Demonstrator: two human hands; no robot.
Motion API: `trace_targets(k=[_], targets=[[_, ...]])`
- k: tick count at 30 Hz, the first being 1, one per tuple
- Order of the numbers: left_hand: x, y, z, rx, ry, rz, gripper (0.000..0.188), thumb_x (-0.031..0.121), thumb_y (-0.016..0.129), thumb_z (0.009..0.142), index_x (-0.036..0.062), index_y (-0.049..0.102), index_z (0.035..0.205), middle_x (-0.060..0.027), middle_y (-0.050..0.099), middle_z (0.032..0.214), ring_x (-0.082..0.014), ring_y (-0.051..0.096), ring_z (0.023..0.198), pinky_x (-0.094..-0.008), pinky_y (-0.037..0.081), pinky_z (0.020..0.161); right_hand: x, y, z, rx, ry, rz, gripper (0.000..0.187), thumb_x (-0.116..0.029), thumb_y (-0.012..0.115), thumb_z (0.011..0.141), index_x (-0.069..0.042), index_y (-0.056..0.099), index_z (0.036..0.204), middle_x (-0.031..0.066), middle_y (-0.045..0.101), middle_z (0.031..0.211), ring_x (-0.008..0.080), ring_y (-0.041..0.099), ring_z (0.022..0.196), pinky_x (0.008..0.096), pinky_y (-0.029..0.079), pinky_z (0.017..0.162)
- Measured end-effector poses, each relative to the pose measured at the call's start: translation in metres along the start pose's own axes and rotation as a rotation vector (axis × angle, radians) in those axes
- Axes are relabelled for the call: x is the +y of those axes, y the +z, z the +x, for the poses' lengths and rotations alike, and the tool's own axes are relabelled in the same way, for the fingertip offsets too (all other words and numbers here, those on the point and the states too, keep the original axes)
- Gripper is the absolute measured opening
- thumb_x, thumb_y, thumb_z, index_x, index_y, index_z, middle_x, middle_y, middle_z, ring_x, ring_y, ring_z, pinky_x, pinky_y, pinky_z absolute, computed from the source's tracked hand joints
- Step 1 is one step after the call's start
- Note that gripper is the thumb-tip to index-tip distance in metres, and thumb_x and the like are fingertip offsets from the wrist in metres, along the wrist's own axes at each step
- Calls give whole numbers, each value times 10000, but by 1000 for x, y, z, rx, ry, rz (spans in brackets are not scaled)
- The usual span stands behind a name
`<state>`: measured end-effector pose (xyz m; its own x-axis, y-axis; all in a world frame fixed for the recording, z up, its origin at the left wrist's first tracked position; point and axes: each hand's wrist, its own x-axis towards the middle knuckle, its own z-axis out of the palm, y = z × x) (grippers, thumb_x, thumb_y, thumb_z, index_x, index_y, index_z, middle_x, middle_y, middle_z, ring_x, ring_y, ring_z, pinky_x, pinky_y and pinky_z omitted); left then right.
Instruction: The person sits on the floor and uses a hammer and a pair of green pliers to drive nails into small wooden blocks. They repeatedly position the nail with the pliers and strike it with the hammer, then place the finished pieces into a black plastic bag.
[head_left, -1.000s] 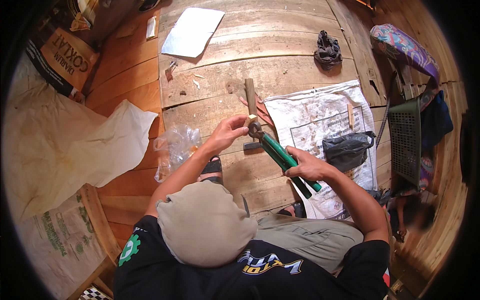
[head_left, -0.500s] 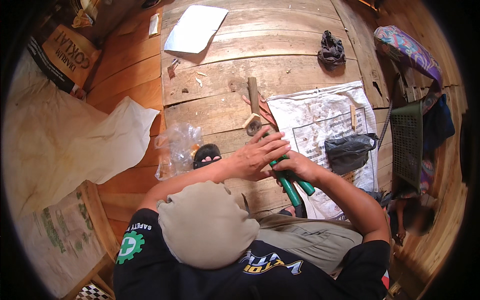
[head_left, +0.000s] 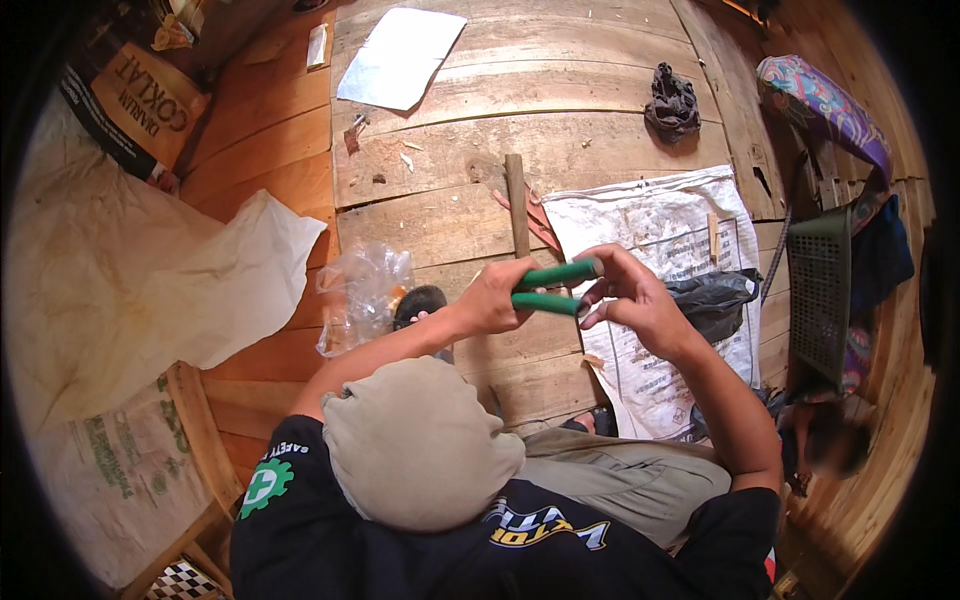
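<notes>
A tool with two green handles lies sideways in front of me, its handles slightly apart and pointing right. My left hand is closed around its left part, which hides that end. At the handle tips, my right hand curls its fingers and thumb around the ends, touching them. Just beyond my left hand lies a wooden stick, its near end hidden. Reddish strips lie beside the stick. A small pale wood piece shows below the handles.
A white printed sack lies at right, with a black plastic bag on it. A green plastic basket stands farther right. Clear plastic lies left, near a dark sandal. A white sheet and crumpled dark bag lie ahead.
The green handles have swung from pointing toward me to pointing right. My right hand has moved up and right to their tips. A round dark part near the stick is now hidden.
</notes>
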<state>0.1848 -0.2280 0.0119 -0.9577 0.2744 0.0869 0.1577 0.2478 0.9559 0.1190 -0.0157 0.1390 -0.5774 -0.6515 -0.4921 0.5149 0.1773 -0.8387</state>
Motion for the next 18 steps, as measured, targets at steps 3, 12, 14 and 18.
trace_targets(k=[3,12,14,18], targets=[[-2,-6,1,-9,-70,-50,229,64,701,740,27,558,914,-169,601,754,-344,620,704,-390,480,633,-16,21,5,37,-130,-377,714,-89,745,761,-53,359,1360,111,528,1207,197,578,982,323,529,821],[12,-33,21,142,-139,-283,433,138,766,740,16,554,1097,-42,628,987,-137,599,888,-295,505,763,-15,57,79,331,-405,-937,499,-316,792,748,-19,494,1015,161,621,874,301,650,743,370,534,686],[12,-44,29,263,-239,-393,397,148,761,750,23,558,1067,-22,616,974,-96,569,870,-253,492,744,-16,65,106,298,-435,-1011,479,-304,767,761,-23,480,1021,171,609,891,318,648,760,402,531,681],[-26,-67,33,392,-80,-297,337,143,748,779,32,547,1026,-24,619,953,-85,559,839,-245,485,725,-25,74,144,226,-532,-1114,424,-262,714,779,-28,456,1021,190,598,941,359,641,812,444,521,690]])
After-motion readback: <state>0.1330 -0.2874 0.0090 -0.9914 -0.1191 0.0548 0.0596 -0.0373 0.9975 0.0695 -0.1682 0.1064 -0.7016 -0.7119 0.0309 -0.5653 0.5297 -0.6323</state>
